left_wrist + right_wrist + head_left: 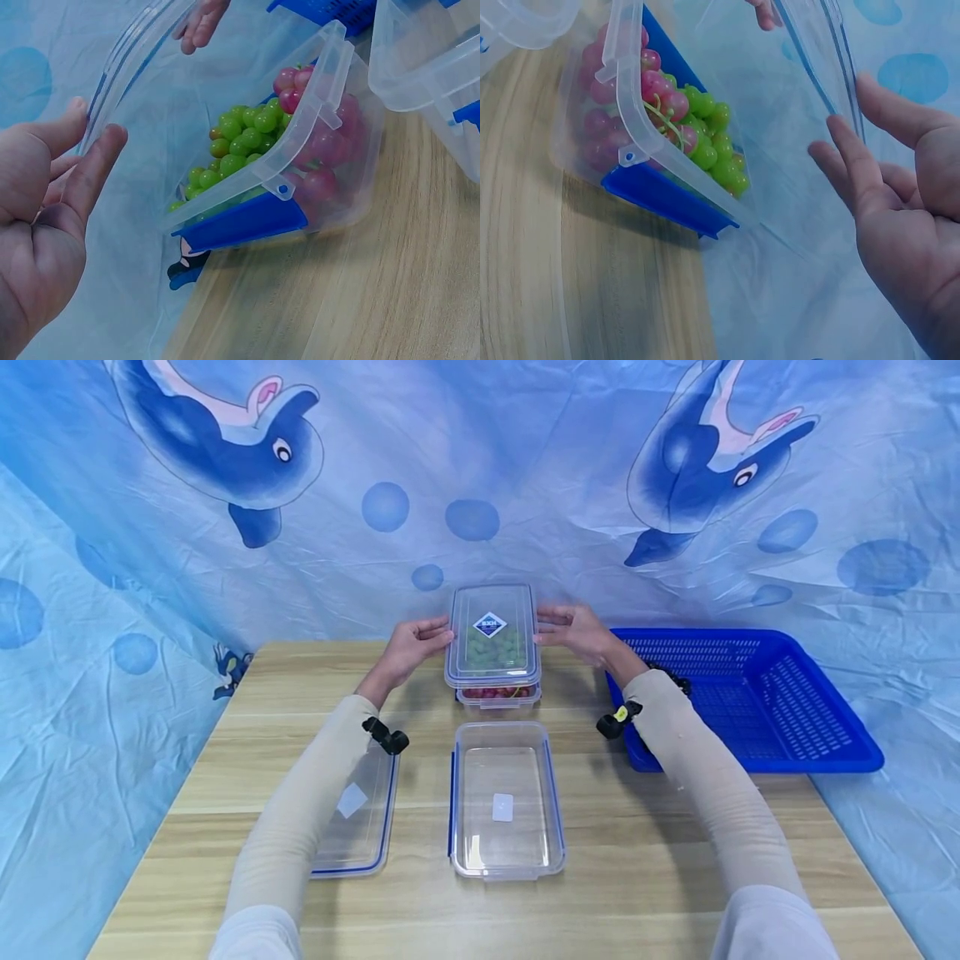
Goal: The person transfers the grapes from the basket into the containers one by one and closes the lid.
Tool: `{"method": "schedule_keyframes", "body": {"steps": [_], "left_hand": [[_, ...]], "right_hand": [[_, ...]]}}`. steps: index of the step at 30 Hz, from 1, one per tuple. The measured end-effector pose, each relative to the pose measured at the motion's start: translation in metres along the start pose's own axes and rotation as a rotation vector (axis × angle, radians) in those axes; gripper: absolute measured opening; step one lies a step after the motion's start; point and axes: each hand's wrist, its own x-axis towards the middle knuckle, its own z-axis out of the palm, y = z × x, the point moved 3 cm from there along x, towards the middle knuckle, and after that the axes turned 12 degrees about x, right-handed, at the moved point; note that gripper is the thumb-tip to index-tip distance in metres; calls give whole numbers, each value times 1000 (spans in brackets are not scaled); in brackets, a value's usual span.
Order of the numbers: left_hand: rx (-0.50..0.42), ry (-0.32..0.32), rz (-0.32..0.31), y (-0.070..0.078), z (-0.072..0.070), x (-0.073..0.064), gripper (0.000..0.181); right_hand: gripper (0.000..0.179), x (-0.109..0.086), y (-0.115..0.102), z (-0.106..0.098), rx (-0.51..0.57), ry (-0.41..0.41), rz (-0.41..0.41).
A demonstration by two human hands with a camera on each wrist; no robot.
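Observation:
A clear lid (491, 602) with a diamond-shaped label is held up between both hands, tilted above a clear food container (498, 702). My left hand (408, 647) pinches the lid's left edge between thumb and fingers. On the opposite edge, my right hand (576, 632) grips it the same way. Inside the container lie green grapes (244, 135) and red grapes (607, 142). Its blue side latches (251, 223) hang outward, and a gap shows between lid and container rim in both wrist views.
Nearer on the wooden table (600, 893) stands a second clear container (506, 852) with a white sticker. A blue-edged lid (352, 847) lies left of it, partly under the left forearm. At right is a blue basket (765, 710) holding something dark, partly hidden by the right arm.

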Motion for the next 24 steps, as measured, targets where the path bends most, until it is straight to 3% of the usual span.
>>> {"method": "schedule_keyframes", "body": {"steps": [5,10,17,24], "left_hand": [[23,-1,23,-1,1,-1,54],[4,5,7,-4,3,-2,55],[-8,20,-25,-7,7,0,54],[42,31,-33,-14,11,1,54]], "right_hand": [[83,0,4,-4,-94,-42,42],[90,-1,9,-6,-168,-68,74],[92,0,10,-7,-204,-52,107],[95,5,13,-6,-259,-20,144]]}}
